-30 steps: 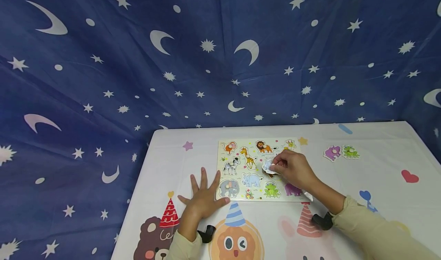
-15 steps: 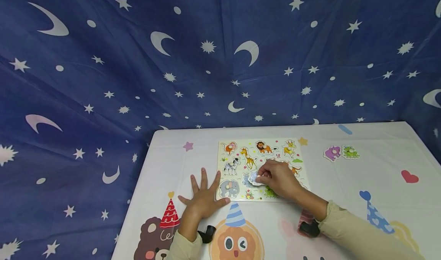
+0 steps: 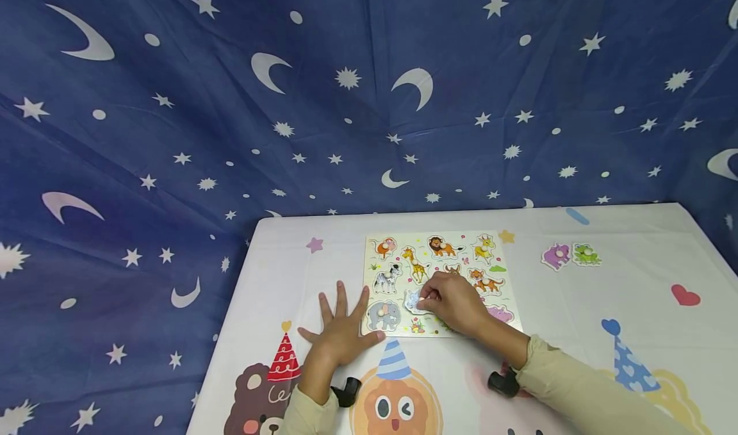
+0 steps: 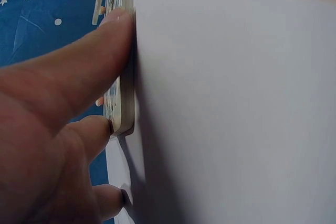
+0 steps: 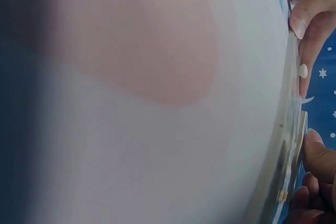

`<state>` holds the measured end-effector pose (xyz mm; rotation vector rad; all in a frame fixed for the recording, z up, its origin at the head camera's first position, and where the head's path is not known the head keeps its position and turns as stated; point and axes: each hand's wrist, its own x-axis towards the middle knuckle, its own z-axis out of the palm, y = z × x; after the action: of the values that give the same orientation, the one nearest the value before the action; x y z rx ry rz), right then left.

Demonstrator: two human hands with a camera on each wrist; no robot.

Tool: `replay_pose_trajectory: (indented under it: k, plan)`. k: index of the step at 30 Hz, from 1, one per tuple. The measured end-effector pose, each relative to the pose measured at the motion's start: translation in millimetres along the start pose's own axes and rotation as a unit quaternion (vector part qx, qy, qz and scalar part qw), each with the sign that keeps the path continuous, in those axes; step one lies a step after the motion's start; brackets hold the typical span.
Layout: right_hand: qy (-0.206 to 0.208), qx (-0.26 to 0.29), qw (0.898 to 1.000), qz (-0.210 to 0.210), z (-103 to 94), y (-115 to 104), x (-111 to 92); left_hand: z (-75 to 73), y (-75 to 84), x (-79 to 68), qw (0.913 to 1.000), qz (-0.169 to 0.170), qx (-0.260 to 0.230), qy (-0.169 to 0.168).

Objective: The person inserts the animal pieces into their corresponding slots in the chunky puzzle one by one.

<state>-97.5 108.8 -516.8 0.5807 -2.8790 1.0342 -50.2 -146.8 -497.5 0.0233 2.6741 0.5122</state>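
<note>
My right hand (image 3: 453, 302) pinches a light-blue rhino puzzle piece (image 3: 411, 300) over the rhino-shaped spot low on the animal puzzle board (image 3: 398, 329). In the left wrist view that piece (image 4: 98, 1) is tilted just above the board's face; whether any edge touches cannot be told. The left hand (image 3: 340, 337) lies with fingers spread at the board's lower-left corner, its thumb (image 4: 118, 30) and a fingertip against the edge. Beside it is the elephant piece (image 3: 383, 316) with its knob. My right hand hides the frog spot and part of the rhino piece.
A purple hippo piece (image 3: 556, 256) and a green frog piece (image 3: 587, 254) lie right of the board. Lion (image 3: 443, 246), giraffe (image 3: 416, 265), zebra (image 3: 387, 279) and other animals fill the board. A white cartoon-printed cloth (image 3: 628, 287) covers the table; a blue starry curtain (image 3: 323, 114) hangs behind.
My right hand has carried the rhino piece left and down from the board's middle right to the rhino spot, lowering it there. The left hand has stayed in place.
</note>
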Motion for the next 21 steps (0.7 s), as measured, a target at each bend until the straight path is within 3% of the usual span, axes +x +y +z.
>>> replay_pose_trajectory:
  k: [21]
  plan:
    - [-0.015, -0.007, 1.0, 0.023, 5.9, -2.5, 4.8, 1.1, 0.1, 0.7, 1.0, -0.002, 0.003, 0.003]
